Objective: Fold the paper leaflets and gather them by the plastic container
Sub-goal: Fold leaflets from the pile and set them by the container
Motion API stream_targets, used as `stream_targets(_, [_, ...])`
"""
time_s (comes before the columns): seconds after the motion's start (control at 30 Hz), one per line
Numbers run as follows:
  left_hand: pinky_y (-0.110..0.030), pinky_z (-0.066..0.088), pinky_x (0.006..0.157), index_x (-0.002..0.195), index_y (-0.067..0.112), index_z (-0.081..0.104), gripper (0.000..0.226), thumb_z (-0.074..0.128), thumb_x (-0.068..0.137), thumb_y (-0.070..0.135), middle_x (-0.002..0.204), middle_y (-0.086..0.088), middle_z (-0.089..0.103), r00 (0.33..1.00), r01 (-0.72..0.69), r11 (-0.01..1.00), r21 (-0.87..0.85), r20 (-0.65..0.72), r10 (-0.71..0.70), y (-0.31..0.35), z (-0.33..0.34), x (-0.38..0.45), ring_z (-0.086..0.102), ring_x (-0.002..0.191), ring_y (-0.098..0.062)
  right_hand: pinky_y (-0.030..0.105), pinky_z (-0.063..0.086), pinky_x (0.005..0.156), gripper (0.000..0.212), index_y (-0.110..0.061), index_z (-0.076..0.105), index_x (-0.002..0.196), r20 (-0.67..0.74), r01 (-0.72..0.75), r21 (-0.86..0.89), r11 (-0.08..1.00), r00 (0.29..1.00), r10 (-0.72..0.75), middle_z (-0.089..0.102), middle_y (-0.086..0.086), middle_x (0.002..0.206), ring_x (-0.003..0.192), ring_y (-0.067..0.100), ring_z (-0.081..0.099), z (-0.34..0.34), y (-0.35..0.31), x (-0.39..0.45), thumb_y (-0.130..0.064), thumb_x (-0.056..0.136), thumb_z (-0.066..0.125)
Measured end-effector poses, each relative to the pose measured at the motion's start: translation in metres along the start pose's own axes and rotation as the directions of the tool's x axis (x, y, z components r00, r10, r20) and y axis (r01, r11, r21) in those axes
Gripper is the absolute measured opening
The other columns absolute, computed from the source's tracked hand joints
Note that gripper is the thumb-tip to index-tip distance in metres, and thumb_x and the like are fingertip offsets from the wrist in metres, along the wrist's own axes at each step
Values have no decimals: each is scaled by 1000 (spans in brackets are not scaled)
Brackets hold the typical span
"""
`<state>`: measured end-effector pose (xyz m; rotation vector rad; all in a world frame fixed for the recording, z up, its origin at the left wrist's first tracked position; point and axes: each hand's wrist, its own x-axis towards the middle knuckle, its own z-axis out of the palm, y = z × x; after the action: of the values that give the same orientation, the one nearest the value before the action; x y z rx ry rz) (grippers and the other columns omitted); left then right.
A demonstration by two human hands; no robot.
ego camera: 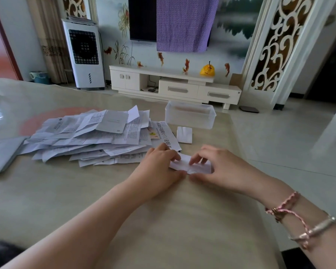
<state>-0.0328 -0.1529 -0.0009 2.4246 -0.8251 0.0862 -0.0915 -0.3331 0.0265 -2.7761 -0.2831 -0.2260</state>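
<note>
On table (163, 220), near front edge, both hands pinch a small leaflet (190, 165): left hand (159, 169) w/ curled fingers on its left end, right hand (219, 167) w/ thumb under & fingertips on top. Loose pile (89, 136) lies just left. Folded leaflet (184, 134) sits just in front of clear container (190, 115), apart from hands.

Unfolded leaflet pile (89, 136) heaped centre-left; folded leaflet (184, 134) laid just below clear container (190, 114); small leaflet (190, 165) pinched centre.
</note>
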Motion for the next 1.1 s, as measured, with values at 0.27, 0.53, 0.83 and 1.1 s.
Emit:
stream_targets(0.27, [-26, 36, 94, 116, 29, 62, 42, 64, 82, 52, 115, 11, 49, 995, -72, 993, 89, -58, 77, 2, 0, -2, 39, 108, -15, 32, 46, 82, 21, -27, 67, 103, -85, 44, -173, 984, 995, -59, 62, -12, 103, 98, 9, 56, 2, 1, -12, -40, 92, 54])
stream_targets(0.53, [-26, 34, 85, 108, 24, 65, 29, 39, 99, 34, 108, 8, 56, 955, -223, 923, 315, -120, 272, 7, -1, 1, 46, 105, -16, 20, 43, 67, 12, -28, 68, 86, -183, -56, -63, 996, 982, 43, 68, -14, 86, 81, 3, 59, -2, 0, -9, -27, 90, 57])
stream_targets(0.83, [-34, 43, 76, 87, 17, 56, 18, 56, 91, 35, 84, 2, 59, 987, 120, 990, -71, -100, -126, 8, 5, 10, 54, 89, -24, 22, 33, 54, 22, -18, 60, 71, -101, -373, 226, 900, 910, 403, 54, -9, 65, 62, 7, 49, 5, 11, 6, -32, 88, 62])
stream_targets(1.1, [-34, 35, 86, 99, 14, 49, 25, 45, 96, 39, 108, -4, 56, 975, 205, 974, 98, -107, -194, 18, 12, 11, 45, 107, -27, 35, 35, 84, 15, -20, 53, 87, -156, -420, -50, 906, 899, 408, 60, -3, 92, 96, 22, 52, 15, 2, 5, -34, 90, 49])
